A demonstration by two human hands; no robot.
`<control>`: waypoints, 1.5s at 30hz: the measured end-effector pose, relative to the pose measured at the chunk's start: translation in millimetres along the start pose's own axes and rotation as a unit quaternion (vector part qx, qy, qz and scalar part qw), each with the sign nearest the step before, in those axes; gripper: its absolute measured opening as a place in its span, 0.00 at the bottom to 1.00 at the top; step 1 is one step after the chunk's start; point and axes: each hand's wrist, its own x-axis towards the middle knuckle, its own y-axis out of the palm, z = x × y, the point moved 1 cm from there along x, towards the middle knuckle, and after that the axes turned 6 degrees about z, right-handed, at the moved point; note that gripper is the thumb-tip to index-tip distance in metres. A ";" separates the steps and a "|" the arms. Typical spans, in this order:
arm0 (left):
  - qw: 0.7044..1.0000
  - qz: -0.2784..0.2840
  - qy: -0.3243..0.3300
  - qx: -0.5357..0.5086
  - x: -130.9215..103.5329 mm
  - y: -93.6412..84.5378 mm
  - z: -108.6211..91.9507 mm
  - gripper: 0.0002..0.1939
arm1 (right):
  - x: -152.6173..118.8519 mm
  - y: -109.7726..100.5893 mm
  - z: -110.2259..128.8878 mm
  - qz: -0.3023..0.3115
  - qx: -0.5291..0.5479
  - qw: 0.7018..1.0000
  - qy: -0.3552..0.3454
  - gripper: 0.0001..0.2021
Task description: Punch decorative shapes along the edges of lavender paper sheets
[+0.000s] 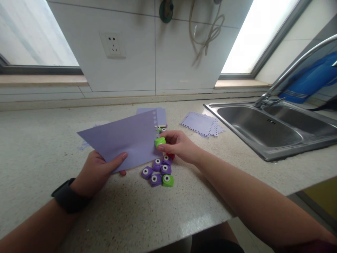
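Note:
My left hand (pixel 98 170) grips a sheet of purple paper (pixel 123 138) by its lower left part, thumb on top and fingers beneath. The sheet is tilted above the counter, and a row of punched shapes runs down its right edge. In my right hand (pixel 177 146) is a green craft punch (pixel 160 142), pinched between thumb and fingers at that edge. Whether the paper sits inside its slot I cannot tell. Below lie several purple craft punches (pixel 157 164) and another green punch (pixel 167 180). A red one (pixel 171 155) is partly hidden by my right hand.
A stack of purple paper (pixel 161 114) lies behind the held sheet. Sheets with punched edges (pixel 200 123) rest to the right, near the steel sink (pixel 237 140) with its faucet (pixel 279 80). Purple scraps (pixel 83 144) lie at left. The speckled counter (pixel 126 218) ends in front.

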 end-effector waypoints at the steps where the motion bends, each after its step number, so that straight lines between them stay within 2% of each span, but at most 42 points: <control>1: 1.000 0.002 0.001 -0.001 -0.5 0.4 -0.7 0.13 | 0.1 0.2 0.2 0.000 0.005 1.000 -0.001 0.17; 10: 1.000 0.011 0.019 0.002 -1.8 2.8 -6.8 0.15 | -0.4 3.2 3.0 0.003 0.031 0.999 0.012 0.16; 16: 1.000 0.015 0.023 0.011 -2.3 2.3 -4.7 0.20 | -0.5 2.9 2.5 0.016 0.025 1.000 -0.003 0.16; 25: 0.999 0.031 0.027 0.002 -0.6 -2.7 6.6 0.18 | -1.4 8.1 6.5 -0.002 0.034 0.999 -0.006 0.19; 33: 0.998 0.013 0.032 0.058 -1.0 -3.2 1.3 0.13 | -0.5 13.8 10.3 -0.014 0.036 0.999 -0.007 0.21; 45: 0.999 0.016 0.024 0.025 -2.7 3.2 -7.0 0.15 | -1.8 13.5 9.6 -0.016 0.022 0.999 -0.023 0.19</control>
